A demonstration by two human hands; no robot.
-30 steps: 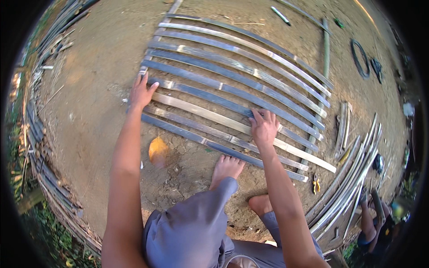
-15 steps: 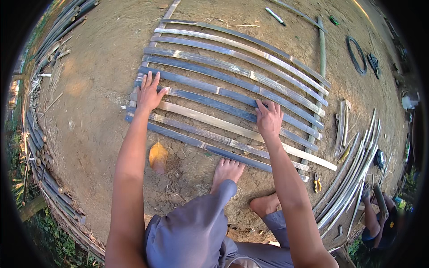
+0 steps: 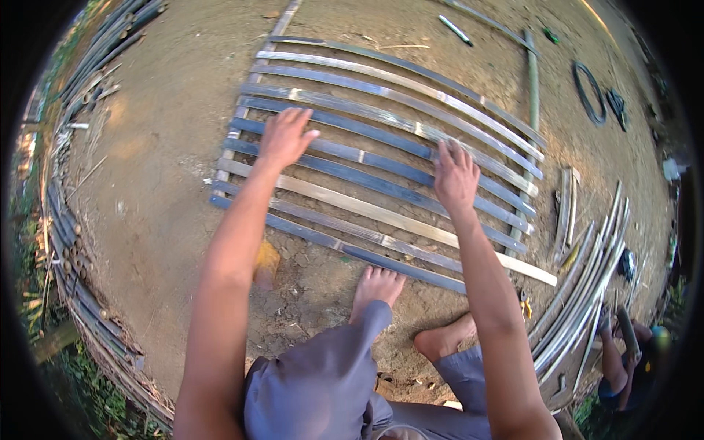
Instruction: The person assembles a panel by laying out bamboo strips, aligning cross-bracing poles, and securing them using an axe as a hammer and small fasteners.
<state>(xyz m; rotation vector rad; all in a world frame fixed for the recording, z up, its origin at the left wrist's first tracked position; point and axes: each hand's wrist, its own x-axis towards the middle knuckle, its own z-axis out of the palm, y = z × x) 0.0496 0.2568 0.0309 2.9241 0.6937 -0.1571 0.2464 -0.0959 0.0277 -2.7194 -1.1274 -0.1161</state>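
Several flat bamboo slats (image 3: 345,192) lie side by side across two rails on the ground, some dark blue-grey and some pale. My left hand (image 3: 287,137) is over the left part of a dark slat in the middle, thumb held away from the fingers. Along the same slat to the right, my right hand (image 3: 457,174) reaches down with its fingers slightly bent and apart. Its fingertips are at the slat and hide part of it; whether they press on it I cannot tell. Neither hand visibly grips anything.
My bare foot (image 3: 378,287) is by the nearest slat, beside a yellow leaf (image 3: 266,265). Yellow-handled pliers (image 3: 526,306) and a bundle of thin strips (image 3: 587,293) lie right. A marker (image 3: 456,31) and coiled black cord (image 3: 589,92) lie farther off. Bamboo poles (image 3: 70,227) line the left; another person (image 3: 623,367) sits lower right.
Both hands have moved away from me, from nearer slats to a dark slat in the middle. My left hand also shifted right. The view has tilted slightly.
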